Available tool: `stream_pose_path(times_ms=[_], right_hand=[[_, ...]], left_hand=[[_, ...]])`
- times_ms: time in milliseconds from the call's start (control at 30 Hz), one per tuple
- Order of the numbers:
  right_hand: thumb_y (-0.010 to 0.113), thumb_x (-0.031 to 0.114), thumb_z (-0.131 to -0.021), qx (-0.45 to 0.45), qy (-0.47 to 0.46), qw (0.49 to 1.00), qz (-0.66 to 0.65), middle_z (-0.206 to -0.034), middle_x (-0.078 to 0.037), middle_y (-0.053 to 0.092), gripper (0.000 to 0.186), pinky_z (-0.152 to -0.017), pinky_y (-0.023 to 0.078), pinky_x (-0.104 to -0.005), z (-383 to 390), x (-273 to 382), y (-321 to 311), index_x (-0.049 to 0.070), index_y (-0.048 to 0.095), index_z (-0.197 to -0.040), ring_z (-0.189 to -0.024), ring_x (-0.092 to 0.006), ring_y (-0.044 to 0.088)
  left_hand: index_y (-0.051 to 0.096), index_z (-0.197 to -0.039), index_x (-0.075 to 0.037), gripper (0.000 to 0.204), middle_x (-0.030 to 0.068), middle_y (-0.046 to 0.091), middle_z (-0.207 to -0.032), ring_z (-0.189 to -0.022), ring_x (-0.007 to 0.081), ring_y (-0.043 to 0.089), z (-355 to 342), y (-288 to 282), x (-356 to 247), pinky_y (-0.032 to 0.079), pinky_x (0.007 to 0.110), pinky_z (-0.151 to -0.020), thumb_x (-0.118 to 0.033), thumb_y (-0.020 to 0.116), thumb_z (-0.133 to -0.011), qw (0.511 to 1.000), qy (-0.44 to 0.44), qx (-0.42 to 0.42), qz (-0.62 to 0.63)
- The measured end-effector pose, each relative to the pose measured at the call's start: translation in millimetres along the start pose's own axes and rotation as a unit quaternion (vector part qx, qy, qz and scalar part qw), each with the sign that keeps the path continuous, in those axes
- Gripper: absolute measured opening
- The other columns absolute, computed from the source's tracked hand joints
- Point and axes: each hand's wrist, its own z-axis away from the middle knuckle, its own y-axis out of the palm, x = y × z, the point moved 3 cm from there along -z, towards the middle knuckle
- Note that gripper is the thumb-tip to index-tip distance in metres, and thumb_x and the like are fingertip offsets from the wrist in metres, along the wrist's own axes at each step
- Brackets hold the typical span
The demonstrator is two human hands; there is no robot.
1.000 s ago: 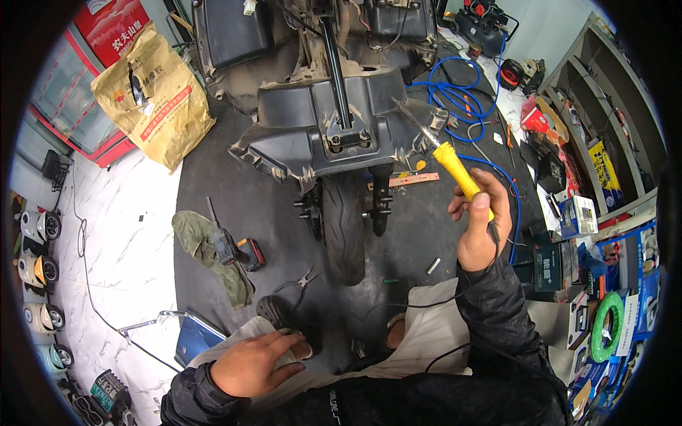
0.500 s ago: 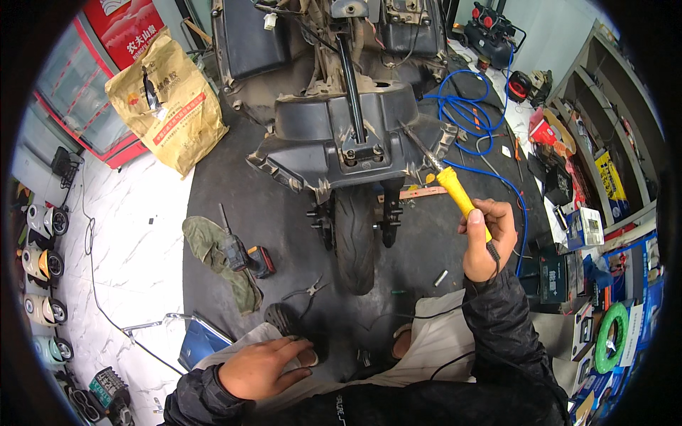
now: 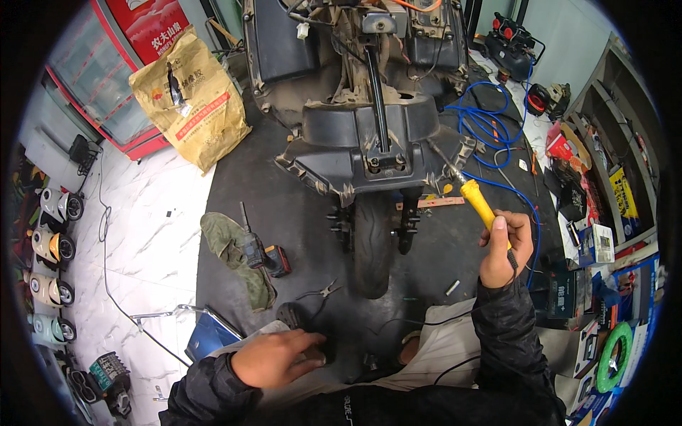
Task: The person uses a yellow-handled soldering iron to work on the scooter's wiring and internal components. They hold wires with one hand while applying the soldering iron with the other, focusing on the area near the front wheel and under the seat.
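My right hand (image 3: 508, 248) is closed around the yellow handle of a soldering iron (image 3: 479, 203). Its metal shaft points up and left, with the tip at the right side of a scooter's black plastic front panel (image 3: 369, 126); whether it touches is hard to tell. A black cord runs from the handle's end down past my sleeve. Below the panel stands the scooter's front wheel (image 3: 371, 248). My left hand (image 3: 273, 358) is by my left knee, holding nothing, its fingers loosely stretched and apart from the thumb.
On the dark mat lie pliers (image 3: 323, 291), a cordless tool (image 3: 266, 255) and a green cloth (image 3: 231, 238). A blue hose (image 3: 497, 131) coils at the right, near cluttered shelves (image 3: 611, 135). A paper sack (image 3: 190, 103) stands at the far left before a red fridge (image 3: 114, 71).
The whole scene has shifted right in view. The soldering iron keeps about the same place against the panel. My left hand's fingers are slightly more bent.
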Motion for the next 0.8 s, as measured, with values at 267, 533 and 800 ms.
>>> stream_pose_path(times_ms=[267, 533, 800], right_hand=[[0.062, 0.024, -0.113, -0.086, -0.024, 0.988, -0.128, -0.091, -0.007, 0.065, 0.026, -0.065, 0.048, -0.0266, -28.6, -8.8, 8.9, -0.002, 0.065, -0.111, -0.074, -0.0100, 0.058], [0.056, 0.021, -0.115, -0.096, -0.031, 0.988, -0.119, -0.088, -0.005, 0.064, 0.024, -0.067, 0.045, -0.0258, -27.8, -10.0, 12.2, -0.001, 0.064, -0.119, -0.072, -0.0088, 0.055], [0.054, 0.023, -0.115, -0.081, -0.022, 0.986, -0.144, -0.091, -0.006, 0.064, 0.025, -0.068, 0.046, -0.0255, -33.0, -20.2, -2.5, 0.000, 0.063, -0.117, -0.073, -0.0091, 0.055]], left_hand=[[0.075, -0.121, 0.002, 0.026, 0.0082, 0.072, -0.096, -0.086, 0.0157, 0.067, -96.7, -122.9, -8.4, 0.055, 0.032, -0.077, -0.018, 0.074, -0.104, 0.926, 0.089, -0.359, 0.080], [0.076, -0.127, 0.007, 0.046, 0.0061, 0.078, -0.104, -0.090, 0.0107, 0.066, -252.2, -240.2, -39.5, 0.054, 0.029, -0.081, -0.032, 0.081, -0.103, 0.842, 0.080, -0.451, 0.285], [0.072, -0.110, -0.005, 0.025, -0.0077, 0.049, -0.073, -0.056, 0.0048, 0.041, -293.1, -241.9, -53.6, 0.033, 0.026, -0.050, -0.030, 0.075, -0.107, 0.814, 0.102, -0.423, 0.384]])
